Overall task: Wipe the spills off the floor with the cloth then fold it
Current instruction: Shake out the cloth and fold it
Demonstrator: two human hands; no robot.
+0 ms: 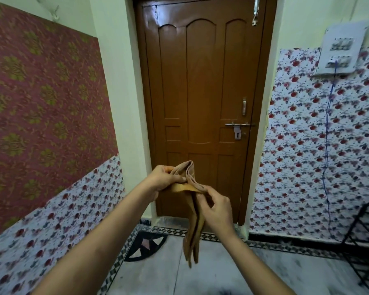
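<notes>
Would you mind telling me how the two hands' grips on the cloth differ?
The left hand pinches the cloth at its bunched top fold, higher up; the right hand holds it lower, beside the hanging part. The left hand's knuckles face the camera, while the right shows its back and curled fingers. Both grip the same cloth in mid-air.

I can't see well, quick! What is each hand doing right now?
Left hand: closed, pinching the top of the brown cloth.
Right hand: closed, gripping the same cloth lower down.
</notes>
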